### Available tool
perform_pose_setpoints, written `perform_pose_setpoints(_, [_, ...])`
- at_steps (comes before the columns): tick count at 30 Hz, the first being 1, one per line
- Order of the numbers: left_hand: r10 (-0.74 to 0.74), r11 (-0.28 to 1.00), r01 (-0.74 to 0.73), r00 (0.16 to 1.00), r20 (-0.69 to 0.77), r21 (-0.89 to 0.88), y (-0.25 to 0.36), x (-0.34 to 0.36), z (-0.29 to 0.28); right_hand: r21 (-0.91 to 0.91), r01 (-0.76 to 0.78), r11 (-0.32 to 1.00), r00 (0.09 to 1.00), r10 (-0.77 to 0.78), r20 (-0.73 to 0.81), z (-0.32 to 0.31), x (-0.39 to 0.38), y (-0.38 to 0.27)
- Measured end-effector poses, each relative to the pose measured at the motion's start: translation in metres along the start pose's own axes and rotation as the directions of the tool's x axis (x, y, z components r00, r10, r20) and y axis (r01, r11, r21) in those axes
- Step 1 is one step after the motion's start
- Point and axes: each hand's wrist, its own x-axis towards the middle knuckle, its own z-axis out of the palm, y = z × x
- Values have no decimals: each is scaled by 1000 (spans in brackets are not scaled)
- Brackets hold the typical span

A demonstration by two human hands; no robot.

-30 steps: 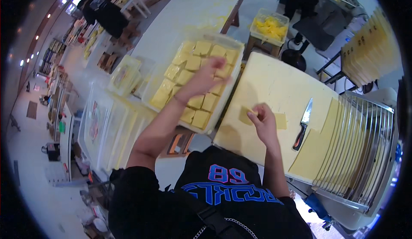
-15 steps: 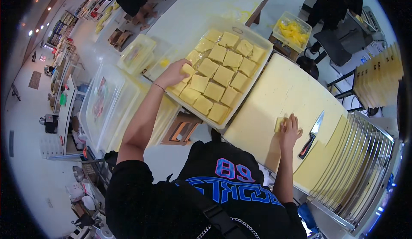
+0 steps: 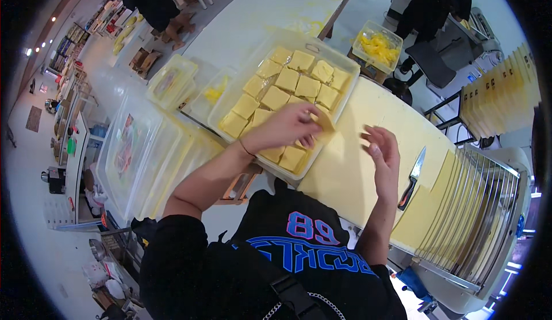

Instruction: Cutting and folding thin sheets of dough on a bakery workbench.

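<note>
Over the near part of a translucent plastic tray (image 3: 345, 98), my left hand (image 3: 287, 125) pinches a thin pale yellow piece (image 3: 326, 122) at its fingertips. The tray holds rows of soft-looking pale yellow square parcels (image 3: 275, 98); my hand and forearm hide some of them. To the right, my right hand (image 3: 384, 154) is raised above a cream-coloured board (image 3: 391, 110), fingers apart and slightly curled, nothing visible in them. A knife (image 3: 413, 179) with a black and red handle lies on the board, right of that hand.
Thin yellow sheets (image 3: 422, 222) lie under a metal wire rack (image 3: 474, 216) at the right. Stacked translucent tubs (image 3: 138, 153) stand left of the tray. Beyond the board is a bin of yellow pieces (image 3: 376, 47). Two people in dark clothes are farther off.
My left hand has moved right from the tray's left side and now holds a yellow piece. My right hand has lifted off the board; the yellow piece under its fingers is gone from there.
</note>
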Motion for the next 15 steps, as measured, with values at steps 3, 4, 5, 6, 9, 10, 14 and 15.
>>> perform_pose_setpoints(3, [71,994,-89,967,-246,-64,-53,22,-71,-498,-24,867,953,-131,-274,-38,4,93])
perform_pose_setpoints(4, [-34,999,18,937,-347,-48,-50,24,-88,-499,-31,866,950,-130,-285,-51,-6,125])
perform_pose_setpoints(5, [-30,999,17,935,-352,-41,-59,25,-105,-718,-228,657,932,-66,-356,-64,-19,157])
perform_pose_setpoints(6, [-24,999,13,927,-374,-32,-72,28,-121,-845,-386,370,904,-32,-426,-70,-19,175])
perform_pose_setpoints(9, [18,992,32,917,-399,118,-102,36,-145,-862,-318,396,920,-91,-381,-78,-23,191])
perform_pose_setpoints(10, [41,980,42,914,-403,196,-106,39,-149,-866,-289,408,924,-118,-364,-78,-26,193])
perform_pose_setpoints(14, [186,790,130,880,-437,599,-105,43,-139,-855,-281,436,917,-140,-373,-79,-25,197])
perform_pose_setpoints(15, [255,663,174,862,-438,728,-103,43,-134,-850,-286,443,914,-140,-381,-79,-23,198])
